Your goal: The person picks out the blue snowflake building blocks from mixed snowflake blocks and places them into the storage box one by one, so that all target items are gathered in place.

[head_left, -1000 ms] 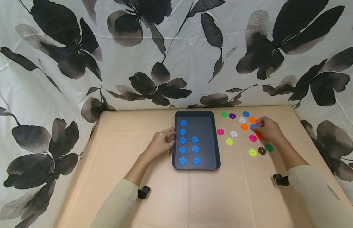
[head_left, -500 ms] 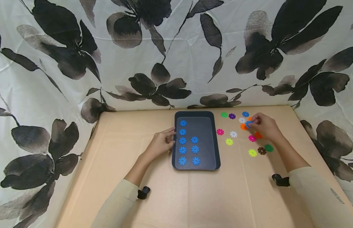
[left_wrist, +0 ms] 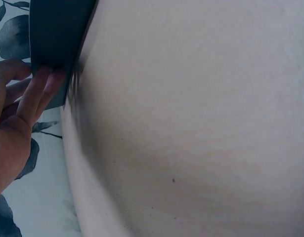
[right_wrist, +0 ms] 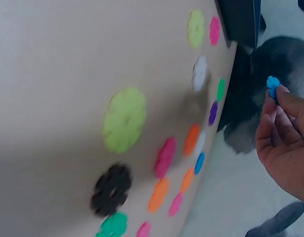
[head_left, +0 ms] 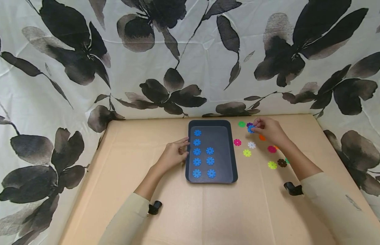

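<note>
A dark grey baking tray (head_left: pixel 225 153) lies on the table, with blue notched discs (head_left: pixel 197 152) in two columns, a longer one at left and a shorter one beside it. My left hand (head_left: pixel 172 153) rests against the tray's left side; its extended fingers touch the outer wall in the left wrist view. Between thumb and fingertips, my right hand (head_left: pixel 269 131) pinches another blue notched disc (right_wrist: pixel 273 85), raised above the table right of the tray. In the head view, that disc overlaps a purple disc (head_left: pixel 249 125).
Loose notched discs lie right of the tray, among them a green (head_left: pixel 241 124), a pink (head_left: pixel 237 142), a white (head_left: pixel 252 145), a yellow-green (head_left: pixel 272 165) and a brown one (head_left: pixel 282 162). Behind the table (head_left: pixel 202 211) hangs a floral cloth (head_left: pixel 208 68).
My right hand has lifted the blue disc from among the loose discs and carried it left toward the tray. The left hand and the tray have stayed in place.
</note>
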The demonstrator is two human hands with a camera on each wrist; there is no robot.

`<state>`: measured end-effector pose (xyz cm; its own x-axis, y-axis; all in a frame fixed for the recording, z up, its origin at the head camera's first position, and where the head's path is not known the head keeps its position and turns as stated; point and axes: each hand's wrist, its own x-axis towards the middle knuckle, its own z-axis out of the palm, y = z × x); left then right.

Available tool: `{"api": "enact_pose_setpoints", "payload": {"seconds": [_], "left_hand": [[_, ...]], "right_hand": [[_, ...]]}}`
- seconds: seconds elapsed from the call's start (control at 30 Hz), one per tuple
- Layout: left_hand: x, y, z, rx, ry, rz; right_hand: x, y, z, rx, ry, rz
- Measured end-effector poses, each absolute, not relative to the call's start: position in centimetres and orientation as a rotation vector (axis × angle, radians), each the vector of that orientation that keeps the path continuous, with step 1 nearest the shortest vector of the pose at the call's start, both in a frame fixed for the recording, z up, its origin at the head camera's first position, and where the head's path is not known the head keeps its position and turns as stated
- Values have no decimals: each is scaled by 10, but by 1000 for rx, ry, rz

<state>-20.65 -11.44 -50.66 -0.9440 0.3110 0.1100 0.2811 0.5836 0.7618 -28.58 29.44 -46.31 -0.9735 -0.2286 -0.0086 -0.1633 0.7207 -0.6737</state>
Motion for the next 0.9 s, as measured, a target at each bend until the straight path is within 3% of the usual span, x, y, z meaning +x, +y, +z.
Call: {"api": "enact_pose_setpoints", "payload": {"seconds": [0.9], "left_hand": [[-207,-114,-507,504,2757,1308]], "right_hand": [[-309,187,-468,-706,2682,-1033]]}}
